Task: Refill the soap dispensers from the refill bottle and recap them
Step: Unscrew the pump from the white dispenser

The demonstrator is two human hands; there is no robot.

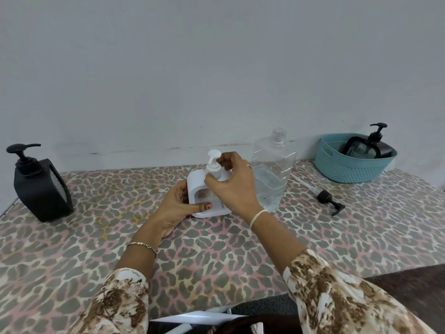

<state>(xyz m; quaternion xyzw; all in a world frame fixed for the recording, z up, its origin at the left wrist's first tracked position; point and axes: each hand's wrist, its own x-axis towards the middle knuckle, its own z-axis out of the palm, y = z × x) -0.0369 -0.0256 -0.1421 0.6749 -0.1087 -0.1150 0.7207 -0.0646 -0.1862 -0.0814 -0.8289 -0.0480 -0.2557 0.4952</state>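
Note:
A white soap dispenser (196, 182) stands at the middle of the table. My left hand (179, 208) grips its body from the left, thumb across the front. My right hand (234, 182) is closed around the collar of its white pump cap (213, 162), which sits on the dispenser's neck. Just right of it stands the clear refill bottle (273, 169), uncapped, with liquid in its lower part. A black pump cap with its tube (325, 198) lies on the table to the right. A black dispenser (39, 184) with its pump on stands at far left.
A teal basket (351, 169) at the back right holds another black dispenser (368, 147) with its pump on. The table (216, 249) has a leopard-print cover and a grey wall behind it. The table's front edge runs below my right forearm.

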